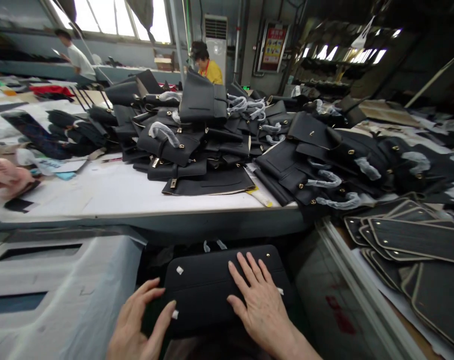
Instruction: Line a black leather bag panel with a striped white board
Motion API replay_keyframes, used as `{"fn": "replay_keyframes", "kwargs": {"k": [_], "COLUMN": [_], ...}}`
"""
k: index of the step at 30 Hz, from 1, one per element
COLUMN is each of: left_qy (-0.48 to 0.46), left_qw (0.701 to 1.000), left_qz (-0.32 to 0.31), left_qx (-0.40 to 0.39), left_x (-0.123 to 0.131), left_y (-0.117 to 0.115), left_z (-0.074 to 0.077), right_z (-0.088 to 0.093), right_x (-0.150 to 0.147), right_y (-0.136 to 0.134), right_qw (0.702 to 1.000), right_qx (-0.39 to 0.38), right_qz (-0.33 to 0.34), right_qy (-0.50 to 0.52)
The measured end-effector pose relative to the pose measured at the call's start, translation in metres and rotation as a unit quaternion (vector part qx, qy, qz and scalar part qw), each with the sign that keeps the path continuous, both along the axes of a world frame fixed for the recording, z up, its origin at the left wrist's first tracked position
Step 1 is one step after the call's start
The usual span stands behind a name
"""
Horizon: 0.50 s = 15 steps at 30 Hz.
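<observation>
In front of me lies a black handbag [204, 285] with its base facing up. Small white wrappings sit near some of its corners, and a gold stud shows at the far right one. My right hand [259, 300] rests flat on the base, fingers spread. At the near left corner is my left hand [140, 315], its thumb by a white wrapping and its fingers apart at the bag's left edge. Two plastic-wrapped loops [214, 245] stick up behind the bag. The bag's underside and what it rests on are hidden.
Black bag pieces [219, 145] with wrapped handles are heaped on the white table [99, 195] ahead. Flat black panels [418, 232] are stacked at right beside a metal-edged cabinet [335, 295]. A covered surface [95, 280] stands at left. Two people are farther back.
</observation>
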<state>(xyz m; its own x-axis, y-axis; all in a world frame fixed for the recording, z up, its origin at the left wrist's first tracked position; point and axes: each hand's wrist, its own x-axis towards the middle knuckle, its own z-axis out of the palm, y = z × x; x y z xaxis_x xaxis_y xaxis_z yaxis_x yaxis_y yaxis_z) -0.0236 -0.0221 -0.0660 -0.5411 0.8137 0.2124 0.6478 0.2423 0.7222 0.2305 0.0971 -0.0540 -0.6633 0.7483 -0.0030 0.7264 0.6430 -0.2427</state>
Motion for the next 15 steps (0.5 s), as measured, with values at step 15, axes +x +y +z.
{"fn": "replay_keyframes", "kwargs": {"k": [15], "left_qy": [0.416], "left_qw": [0.875], "left_qz": [-0.248], "left_qx": [0.015], "left_x": [0.016], "left_y": [0.084], "left_z": [-0.027], "right_z": [-0.007], "right_x": [-0.003], "right_y": [0.035], "right_qw": [1.0], "right_qx": [0.018], "right_qz": [-0.005], "right_qy": [0.017]}}
